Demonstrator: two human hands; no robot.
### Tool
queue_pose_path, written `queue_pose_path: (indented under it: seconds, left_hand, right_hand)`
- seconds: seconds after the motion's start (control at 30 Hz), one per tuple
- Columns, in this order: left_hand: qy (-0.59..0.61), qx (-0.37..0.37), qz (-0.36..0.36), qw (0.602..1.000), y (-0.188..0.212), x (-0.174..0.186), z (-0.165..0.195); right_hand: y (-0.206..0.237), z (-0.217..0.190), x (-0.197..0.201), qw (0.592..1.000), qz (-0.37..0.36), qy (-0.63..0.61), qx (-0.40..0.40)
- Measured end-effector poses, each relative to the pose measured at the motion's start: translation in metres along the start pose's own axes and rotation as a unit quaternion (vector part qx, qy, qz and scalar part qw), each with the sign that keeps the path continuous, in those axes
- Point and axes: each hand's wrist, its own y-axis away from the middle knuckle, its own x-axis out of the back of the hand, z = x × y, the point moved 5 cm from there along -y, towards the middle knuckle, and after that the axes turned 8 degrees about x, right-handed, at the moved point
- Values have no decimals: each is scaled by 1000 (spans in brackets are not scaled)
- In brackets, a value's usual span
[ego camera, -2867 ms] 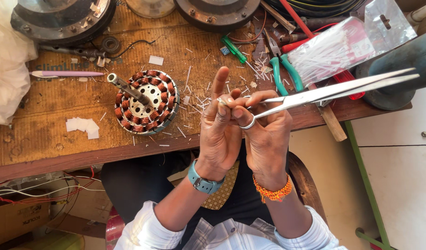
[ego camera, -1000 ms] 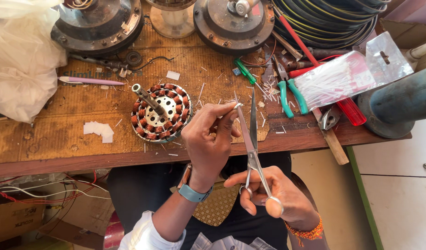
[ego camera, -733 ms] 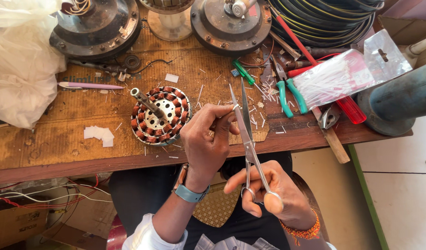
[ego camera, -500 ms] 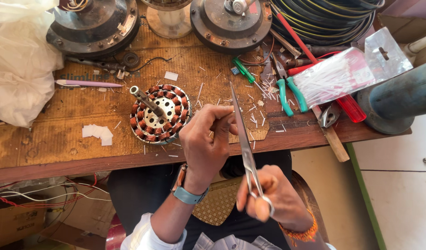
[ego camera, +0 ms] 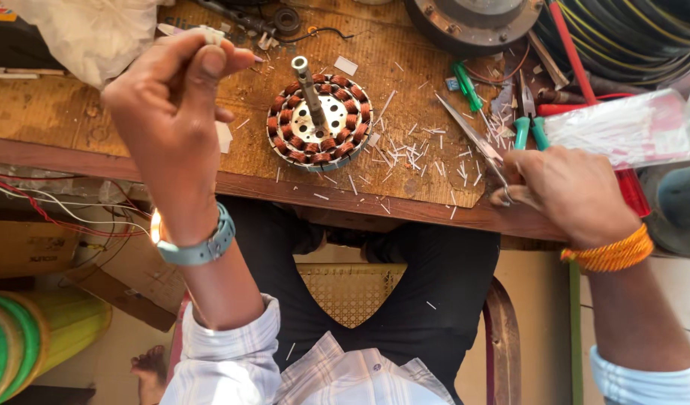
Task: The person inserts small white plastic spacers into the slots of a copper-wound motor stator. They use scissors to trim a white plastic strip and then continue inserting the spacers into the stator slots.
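A round motor stator (ego camera: 319, 122) with copper windings and a steel shaft stands upright on the wooden workbench (ego camera: 120, 120). My left hand (ego camera: 172, 112) is raised at the left of it, its thumb and fingers pinched on a small white strip (ego camera: 210, 33). My right hand (ego camera: 566, 191) rests at the bench's front edge on the right and grips the handles of long steel scissors (ego camera: 472, 142), whose blades lie on the bench pointing toward the stator.
White strip offcuts (ego camera: 412, 154) litter the bench around the stator. Green-handled pliers (ego camera: 526, 124), a clear bag of white strips (ego camera: 626, 127), coiled cable (ego camera: 630, 37), a motor housing (ego camera: 472, 19) and a white plastic bag (ego camera: 82, 34) crowd the back.
My right hand has carried the scissors from in front of my body down onto the bench at the right. My left hand has swung left and up with the strip.
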Motion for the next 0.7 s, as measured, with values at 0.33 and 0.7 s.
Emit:
queue_pose_path:
  seconds: [0.33,0.7]
  left_hand:
    - [145,76,-235,958,-9,-46,-68]
    - [-94,48,-88,990,26,-61,-38]
  right_hand:
    - [10,-33,-6,919,170,-355,29]
    - [-22,-96,-25,740,297,-601,45]
